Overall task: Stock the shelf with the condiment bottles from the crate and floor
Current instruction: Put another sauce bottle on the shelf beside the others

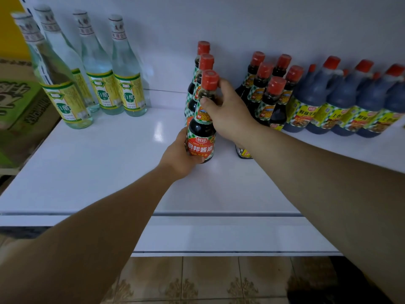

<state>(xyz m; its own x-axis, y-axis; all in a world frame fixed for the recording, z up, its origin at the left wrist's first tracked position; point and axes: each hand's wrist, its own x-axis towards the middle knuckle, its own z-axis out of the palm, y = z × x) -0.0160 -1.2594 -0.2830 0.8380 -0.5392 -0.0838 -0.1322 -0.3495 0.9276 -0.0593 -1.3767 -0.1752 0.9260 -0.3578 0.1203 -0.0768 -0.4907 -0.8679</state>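
Dark soy sauce bottle [201, 119] upright, red cap upward, both hands.

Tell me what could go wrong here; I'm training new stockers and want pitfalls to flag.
1. The soy bottle held by both hands stands tight against the two bottles behind; a push back could topple that row.
2. The right forearm crosses over a bottle beside it; pulling back could knock it.
3. The vinegar bottles are tall and narrow, so a jolt to the shelf might tip them.
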